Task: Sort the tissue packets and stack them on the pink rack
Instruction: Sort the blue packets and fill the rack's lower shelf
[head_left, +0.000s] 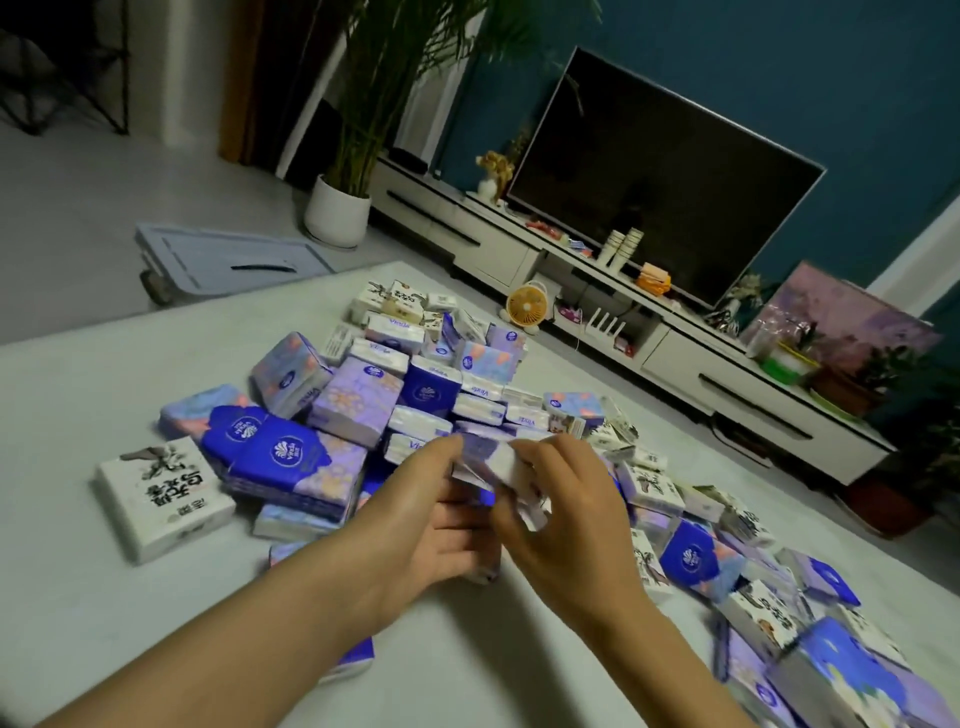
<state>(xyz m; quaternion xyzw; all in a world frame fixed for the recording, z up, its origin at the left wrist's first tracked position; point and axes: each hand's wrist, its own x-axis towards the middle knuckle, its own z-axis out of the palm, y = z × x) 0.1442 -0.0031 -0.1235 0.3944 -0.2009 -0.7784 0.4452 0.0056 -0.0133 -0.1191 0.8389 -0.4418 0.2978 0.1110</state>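
A big heap of tissue packets (415, 395) covers the white table (130, 374): purple floral, dark blue and white ones with black lettering. My left hand (431, 514) and my right hand (561, 514) meet over the middle of the heap and together hold a small stack of pale purple packets (493, 460), fingers curled round its ends. A white packet with black writing (163, 496) lies alone at the left. More packets (810, 649) spill toward the lower right. No pink rack is in view.
Beyond the table stand a long white TV cabinet (675, 364) with a dark screen (660, 176), a small orange fan (525, 306), a potted palm (337, 208) and a grey wheeled lid (228, 260) on the floor.
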